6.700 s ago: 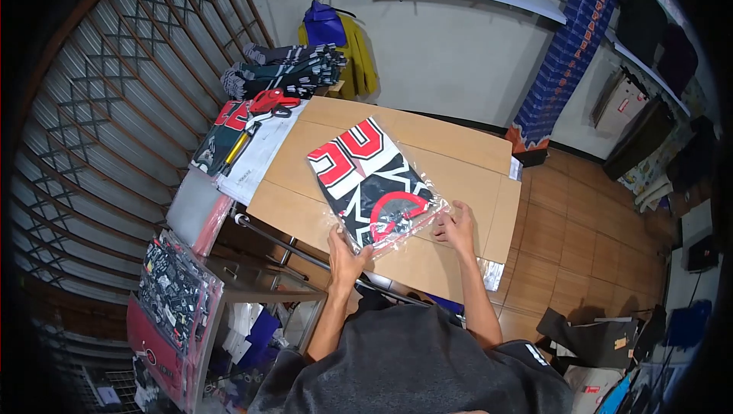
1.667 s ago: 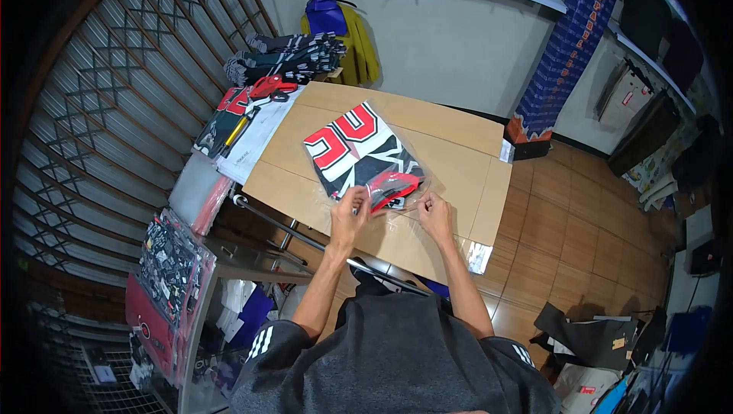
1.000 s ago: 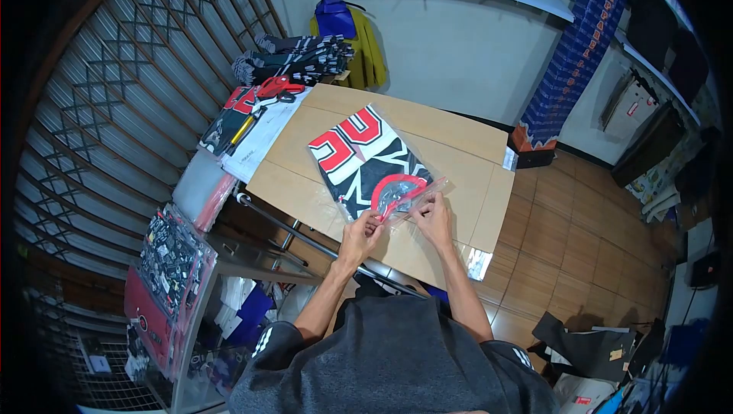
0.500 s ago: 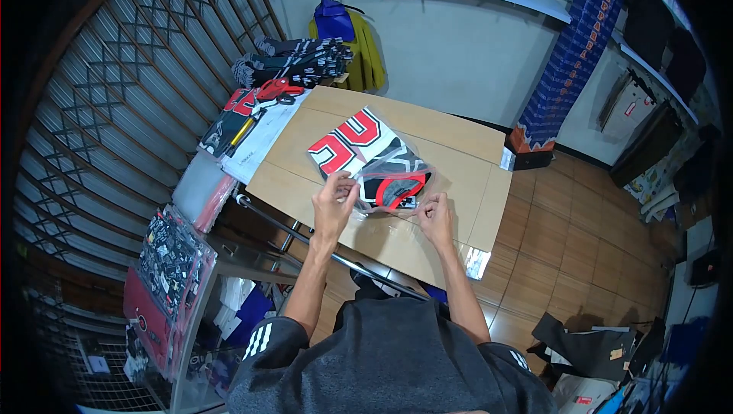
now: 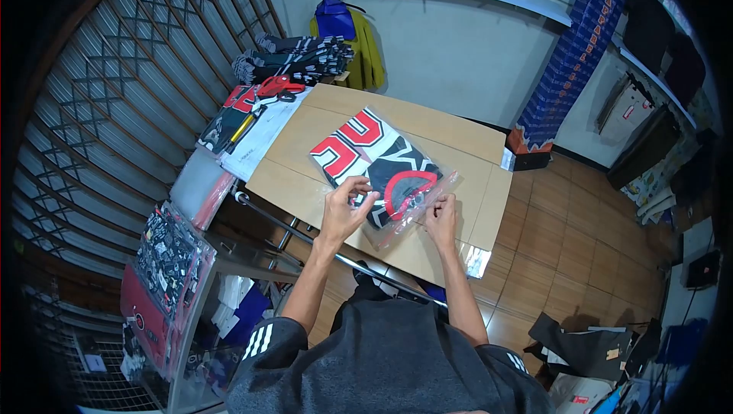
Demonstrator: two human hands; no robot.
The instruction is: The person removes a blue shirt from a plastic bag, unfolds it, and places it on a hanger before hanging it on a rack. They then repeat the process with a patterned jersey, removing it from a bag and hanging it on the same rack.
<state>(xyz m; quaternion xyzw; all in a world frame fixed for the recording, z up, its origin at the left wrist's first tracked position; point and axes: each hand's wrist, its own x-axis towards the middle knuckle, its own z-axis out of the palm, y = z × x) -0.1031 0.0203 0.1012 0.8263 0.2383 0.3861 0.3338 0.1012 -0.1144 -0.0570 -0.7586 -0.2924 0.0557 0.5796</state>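
A folded jersey (image 5: 357, 147), white, black and red with large red digits, lies inside a clear plastic bag (image 5: 389, 237) on the cardboard-topped table. Its red-edged collar faces the near end of the bag. My left hand (image 5: 345, 212) rests at the bag's left side, thumb and fingers apart, with nothing visibly gripped. At the near right corner, my right hand (image 5: 440, 219) has its fingers closed on the plastic edge. The bag's near edge stretches past the collar toward me.
The brown cardboard tabletop (image 5: 305, 124) has a metal rail (image 5: 282, 223) along its near side. Left of it lie a red tape dispenser (image 5: 273, 87), a yellow cutter (image 5: 243, 128) and papers. Folded garments (image 5: 294, 61) are piled behind. Bagged goods (image 5: 175, 261) stand at the left.
The bag's near end, folded up and bunched before, now lies flatter and extends toward me. More of the collar shows. My left hand has opened and shifted slightly right.
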